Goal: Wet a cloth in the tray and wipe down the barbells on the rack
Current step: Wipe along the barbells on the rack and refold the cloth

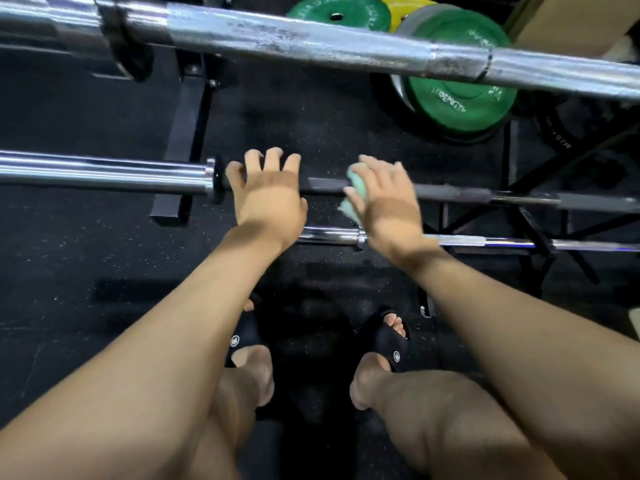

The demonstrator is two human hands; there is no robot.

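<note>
- the pale green cloth (356, 194) sits on the dark middle barbell (450, 194), bunched under your right hand (384, 199).
- your right hand presses the cloth onto the bar, fingers curled over it.
- your left hand (268, 192) lies on the same bar just beside its chrome sleeve (104, 173), fingers spread.
- a worn silver barbell (311, 43) runs above; a thinner chrome one (485, 241) below.
- green weight plates (460, 102) lean behind on the black floor (69, 254).
</note>
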